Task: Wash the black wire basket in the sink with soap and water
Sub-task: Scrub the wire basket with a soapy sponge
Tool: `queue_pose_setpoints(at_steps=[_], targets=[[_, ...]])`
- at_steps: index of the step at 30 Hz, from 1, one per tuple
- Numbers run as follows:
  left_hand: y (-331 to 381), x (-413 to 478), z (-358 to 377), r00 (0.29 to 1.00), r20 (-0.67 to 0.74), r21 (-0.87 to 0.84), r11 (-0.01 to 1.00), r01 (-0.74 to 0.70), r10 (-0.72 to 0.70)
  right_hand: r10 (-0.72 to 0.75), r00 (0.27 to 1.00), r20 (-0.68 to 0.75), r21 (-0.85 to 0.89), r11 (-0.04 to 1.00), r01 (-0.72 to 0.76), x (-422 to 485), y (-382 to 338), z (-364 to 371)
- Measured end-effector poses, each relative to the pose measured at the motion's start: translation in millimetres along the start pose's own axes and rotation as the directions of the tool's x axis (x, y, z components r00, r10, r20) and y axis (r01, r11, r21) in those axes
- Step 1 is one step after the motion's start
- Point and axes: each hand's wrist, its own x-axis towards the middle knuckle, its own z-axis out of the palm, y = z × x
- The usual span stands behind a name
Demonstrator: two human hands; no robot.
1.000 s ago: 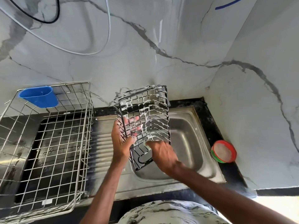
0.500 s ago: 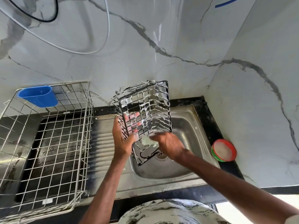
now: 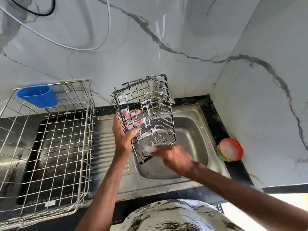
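Observation:
The black wire basket [image 3: 155, 104], streaked with white suds, is held tilted on end over the steel sink [image 3: 198, 130]. My left hand [image 3: 122, 137] grips its left side, with the fingers showing through the wires from behind. My right hand [image 3: 175, 157] is at the basket's lower end and holds a pale, foamy sponge [image 3: 150, 148] against the wires. That hand is blurred, so the grip is hard to make out.
A large steel wire rack [image 3: 50, 139] stands on the draining board to the left, with a blue plastic cup [image 3: 37, 95] hooked on its back rim. A red and green tub of white soap [image 3: 230, 150] sits on the black counter right of the sink.
My left hand has lifted the basket a little and turned it more upright. My right hand has slid down and to the right along the basket's lower end.

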Motion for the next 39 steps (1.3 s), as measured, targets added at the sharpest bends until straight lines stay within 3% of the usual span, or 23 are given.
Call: queue_pose_setpoints(at_steps=[2, 5, 9, 12, 14, 16, 19, 21, 24, 27, 29, 34, 36, 39], targets=[[13, -1, 5, 0.998, 0.068, -0.026, 1.000, 0.012, -0.010, 0.049, 0.999, -0.006, -0.088, 0.995, -0.049, -1, 25, -10], [34, -9, 21, 0.979, 0.155, -0.125, 0.986, -0.115, 0.134, 0.029, 0.998, -0.053, -0.204, 0.978, -0.039, -3, 32, -7], [15, -6, 26, 0.983, 0.134, -0.182, 0.978, -0.104, 0.129, 0.076, 0.989, -0.127, -0.029, 0.996, -0.080, -8, -16, 13], [14, -12, 22, 0.985, 0.145, -0.177, 0.982, -0.066, 0.093, 0.030, 0.999, -0.039, 0.086, 0.996, -0.026, -12, -33, 23], [18, -19, 23, 0.989, 0.129, -0.148, 0.988, -0.052, 0.071, 0.023, 0.998, -0.059, 0.032, 0.999, -0.021, -14, -15, 17], [28, -24, 26, 0.987, 0.085, -0.147, 0.981, -0.123, 0.137, 0.092, 0.990, -0.111, -0.035, 0.995, -0.096, -14, 16, 5], [22, -20, 24, 0.994, 0.060, -0.136, 0.988, -0.078, 0.087, 0.185, 0.975, -0.121, -0.091, 0.976, -0.196, -11, 40, -8], [9, -12, 20, 0.998, 0.047, -0.130, 0.991, -0.031, 0.038, 0.267, 0.942, -0.203, 0.014, 0.963, -0.270, -7, 35, -13], [10, -10, 20, 0.996, 0.024, -0.098, 0.992, 0.082, -0.080, 0.477, 0.834, -0.276, 0.292, 0.869, -0.400, 3, 20, -19], [12, -14, 24, 0.971, 0.043, -0.131, 0.963, 0.237, -0.234, 0.664, 0.743, -0.079, 0.605, 0.625, -0.494, 25, 17, -23], [12, -19, 28, 0.942, 0.065, -0.149, 0.930, 0.336, -0.330, 0.683, 0.730, 0.015, 0.705, 0.510, -0.492, 45, 16, -26], [5, -32, 33, 0.884, 0.144, -0.152, 0.872, 0.465, -0.445, 0.537, 0.763, -0.360, 0.396, 0.828, -0.396, 93, 23, -18], [5, -35, 35, 0.873, 0.176, -0.136, 0.867, 0.479, -0.455, 0.455, 0.789, -0.413, 0.266, 0.889, -0.373, 102, 31, -8], [1, -36, 35, 0.874, 0.195, -0.096, 0.878, 0.469, -0.445, 0.443, 0.781, -0.440, 0.215, 0.896, -0.388, 111, 33, -2]])
